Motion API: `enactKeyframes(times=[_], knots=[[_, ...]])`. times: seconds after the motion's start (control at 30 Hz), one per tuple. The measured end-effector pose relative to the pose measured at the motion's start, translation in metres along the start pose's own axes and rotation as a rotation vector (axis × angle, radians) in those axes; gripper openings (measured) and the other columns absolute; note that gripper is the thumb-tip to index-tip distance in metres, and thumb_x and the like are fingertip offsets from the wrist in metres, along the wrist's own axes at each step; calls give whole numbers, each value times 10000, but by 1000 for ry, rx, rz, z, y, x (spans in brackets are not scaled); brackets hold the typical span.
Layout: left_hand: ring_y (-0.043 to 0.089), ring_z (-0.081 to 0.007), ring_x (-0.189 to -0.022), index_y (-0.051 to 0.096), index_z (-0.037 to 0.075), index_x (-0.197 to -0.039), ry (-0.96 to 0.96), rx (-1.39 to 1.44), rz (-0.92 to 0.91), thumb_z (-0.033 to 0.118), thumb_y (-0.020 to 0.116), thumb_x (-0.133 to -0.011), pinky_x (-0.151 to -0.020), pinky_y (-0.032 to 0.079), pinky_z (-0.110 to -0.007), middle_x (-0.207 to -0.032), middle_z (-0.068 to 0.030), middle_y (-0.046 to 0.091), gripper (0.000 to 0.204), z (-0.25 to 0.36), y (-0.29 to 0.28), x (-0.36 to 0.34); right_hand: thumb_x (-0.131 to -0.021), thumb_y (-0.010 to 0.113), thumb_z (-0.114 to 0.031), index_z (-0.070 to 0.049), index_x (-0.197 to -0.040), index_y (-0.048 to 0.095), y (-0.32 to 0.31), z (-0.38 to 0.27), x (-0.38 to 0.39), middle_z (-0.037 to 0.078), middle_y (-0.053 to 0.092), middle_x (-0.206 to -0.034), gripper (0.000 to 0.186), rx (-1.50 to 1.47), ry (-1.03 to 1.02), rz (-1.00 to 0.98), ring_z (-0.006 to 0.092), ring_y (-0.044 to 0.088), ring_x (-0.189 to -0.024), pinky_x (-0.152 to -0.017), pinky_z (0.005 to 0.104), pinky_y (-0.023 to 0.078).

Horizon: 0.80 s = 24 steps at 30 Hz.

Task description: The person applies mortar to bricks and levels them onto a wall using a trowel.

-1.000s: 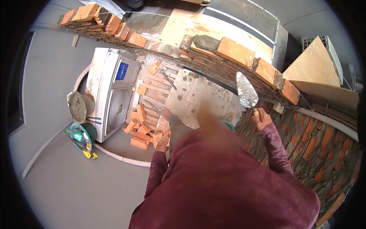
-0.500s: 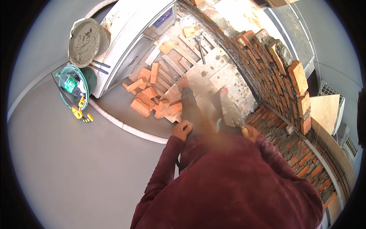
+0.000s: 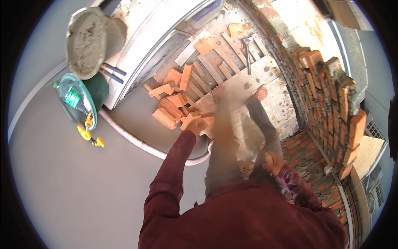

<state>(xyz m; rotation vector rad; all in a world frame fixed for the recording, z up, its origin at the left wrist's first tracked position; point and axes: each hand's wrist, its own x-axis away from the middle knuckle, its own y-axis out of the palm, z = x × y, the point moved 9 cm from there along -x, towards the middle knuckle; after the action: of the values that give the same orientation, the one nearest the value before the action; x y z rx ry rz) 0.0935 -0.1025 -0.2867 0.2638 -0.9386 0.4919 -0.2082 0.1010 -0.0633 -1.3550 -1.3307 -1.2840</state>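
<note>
My left hand reaches forward beside a heap of loose orange bricks; it is blurred against brick of a similar colour, so its finger pose and any contact are unclear. My right hand is closed round the wooden handle of a trowel, close to my right thigh. The trowel's grey, broad blade points forward between my legs. On my right rises a rough brick wall, its upper courses stepped and smeared with mortar.
At the far left stand a tub of grey mortar and a green bucket holding a bottle and a yellow-handled tool. A hammer lies ahead among wooden slats. A white panelled unit borders the bricks; a pale pipe curves below them.
My left hand has gone from beside my leg forward to the brick heap. My right hand still grips the trowel, now slightly lower in view. The whole view has shifted.
</note>
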Motion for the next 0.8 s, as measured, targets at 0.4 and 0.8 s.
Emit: enactKeyframes(times=[0.4, 0.8], knots=[[647, -303, -823, 598, 8, -1134, -357, -1151, 594, 461, 736, -756, -740, 537, -394, -971, -159, 675, 607, -141, -192, -343, -846, 693, -208, -42, -1105, 530, -69, 21, -156, 87, 665, -887, 348, -76, 59, 183, 174, 652, -839, -752, 343, 506], [616, -235, -717, 639, 51, -1070, -217, -973, 532, 414, 626, -897, -643, 521, -371, -916, -91, 672, 403, -58, -186, -241, -856, 632, -249, -74, -1104, 471, -72, -24, -107, 179, 583, -783, 344, 127, -355, 229, 389, 616, -727, -622, 451, 466]])
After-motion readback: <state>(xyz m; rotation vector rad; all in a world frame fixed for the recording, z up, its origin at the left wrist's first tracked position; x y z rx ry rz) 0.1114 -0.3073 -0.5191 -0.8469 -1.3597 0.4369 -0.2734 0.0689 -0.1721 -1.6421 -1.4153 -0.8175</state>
